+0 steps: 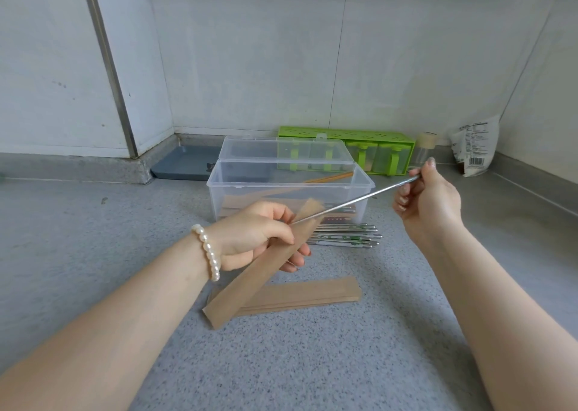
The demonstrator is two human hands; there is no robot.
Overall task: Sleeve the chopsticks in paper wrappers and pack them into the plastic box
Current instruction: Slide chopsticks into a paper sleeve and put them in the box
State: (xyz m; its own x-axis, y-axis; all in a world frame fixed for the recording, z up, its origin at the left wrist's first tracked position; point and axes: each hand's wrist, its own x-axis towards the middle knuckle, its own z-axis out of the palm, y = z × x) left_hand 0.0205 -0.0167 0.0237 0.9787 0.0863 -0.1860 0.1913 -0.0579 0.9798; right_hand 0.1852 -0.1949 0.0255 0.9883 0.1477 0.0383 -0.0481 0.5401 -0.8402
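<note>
Chopstick (353, 202) tip seemingly hidden inside wrapper (266, 270), both hand-held.

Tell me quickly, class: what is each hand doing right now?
Left hand: fingers grip a paper wrapper.
Right hand: fingers pinch a metal chopstick, its tip at the wrapper's mouth.

The bench (93, 223) was speckled grey stone, matt and faintly grainy. The chopstick (353, 203) was bare metal, thin, smooth, with a dull silver shine. The wrapper (259, 273) was plain brown kraft paper, matt, as were the spare wrappers (312, 295) lying flat. The loose chopsticks (347, 235) gleamed, polished steel with green print. The box (291, 188) was clear plastic, glossy, slightly frosted. The bracelet (208, 251) was pearly beads with a soft sheen. The rack (344, 135) was bright green plastic, and the tray (184, 163) was matt blue-grey.
</note>
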